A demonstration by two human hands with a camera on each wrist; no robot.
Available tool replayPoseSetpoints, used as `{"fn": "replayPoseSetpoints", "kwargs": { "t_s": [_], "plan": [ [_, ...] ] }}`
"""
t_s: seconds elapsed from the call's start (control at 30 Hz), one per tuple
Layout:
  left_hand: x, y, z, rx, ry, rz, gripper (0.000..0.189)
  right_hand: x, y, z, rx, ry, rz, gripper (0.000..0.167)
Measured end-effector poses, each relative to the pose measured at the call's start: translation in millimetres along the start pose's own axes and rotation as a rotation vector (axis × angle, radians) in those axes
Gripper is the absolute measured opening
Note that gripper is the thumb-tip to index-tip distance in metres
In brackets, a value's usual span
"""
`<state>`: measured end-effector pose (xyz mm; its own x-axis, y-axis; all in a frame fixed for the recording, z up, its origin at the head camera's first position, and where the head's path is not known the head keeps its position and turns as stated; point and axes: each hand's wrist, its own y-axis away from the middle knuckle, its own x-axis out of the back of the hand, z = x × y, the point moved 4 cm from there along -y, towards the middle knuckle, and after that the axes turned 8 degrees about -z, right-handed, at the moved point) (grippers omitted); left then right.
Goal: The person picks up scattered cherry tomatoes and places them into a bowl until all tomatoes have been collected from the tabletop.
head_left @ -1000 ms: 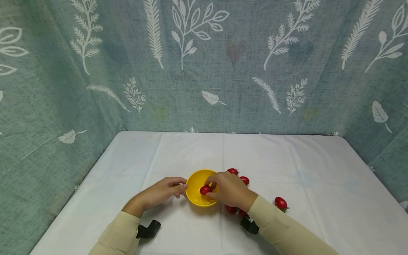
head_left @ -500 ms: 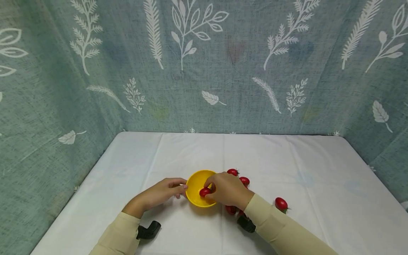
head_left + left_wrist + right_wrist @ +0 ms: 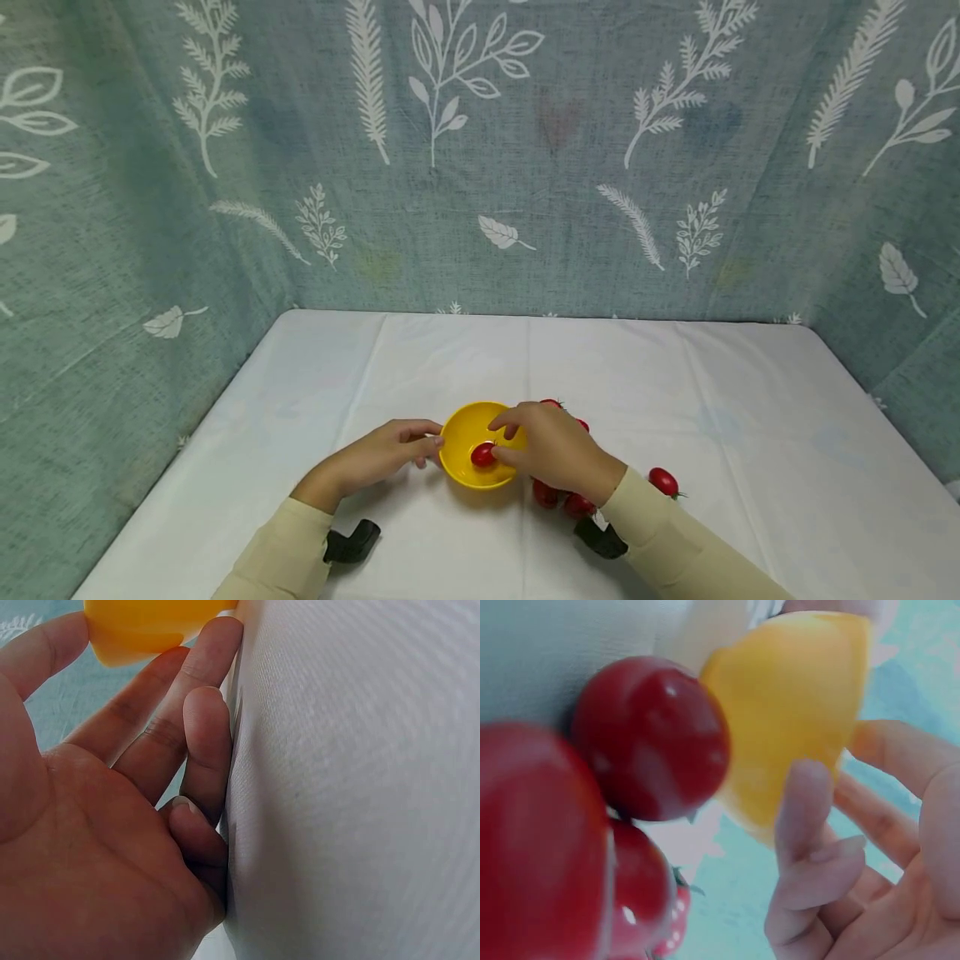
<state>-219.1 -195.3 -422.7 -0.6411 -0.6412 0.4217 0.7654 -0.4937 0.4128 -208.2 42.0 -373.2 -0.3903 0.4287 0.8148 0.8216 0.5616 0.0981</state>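
A yellow bowl stands on the white table, a red cherry tomato lying inside it. My left hand is at the bowl's left side, thumb and index fingertips right at the rim. In the left wrist view, its longer fingers reach along the outside of the bowl. Over the bowl's right side is my right hand, thumb and fingers spread apart with nothing between them; its thumb tip is close beside the tomato. The right wrist view shows this hand overlapping the bowl.
Several more cherry tomatoes lie right of the bowl, partly hidden by the right hand, including a near one. Another tomato lies apart farther right. Black wrist mounts show at both sleeves. A patterned curtain hangs behind the table.
My right hand has let go of the cherry tomato, which now lies in the bowl, and its fingers have opened and shifted slightly right. My left hand stays at the rim.
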Motion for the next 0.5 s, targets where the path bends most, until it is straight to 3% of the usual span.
{"fn": "replayPoseSetpoints", "kwargs": {
  "t_s": [0.27,0.5],
  "plan": [
    [-0.3,-1.4,0.0,0.007,0.011,0.002,0.046,19,32.8,10,0.018,-0.015,0.123,0.024],
    [0.4,-1.2,-1.2,0.013,0.012,0.005,0.046,33,64.5,28,-0.034,-0.009,0.178,0.021]
  ]
}}
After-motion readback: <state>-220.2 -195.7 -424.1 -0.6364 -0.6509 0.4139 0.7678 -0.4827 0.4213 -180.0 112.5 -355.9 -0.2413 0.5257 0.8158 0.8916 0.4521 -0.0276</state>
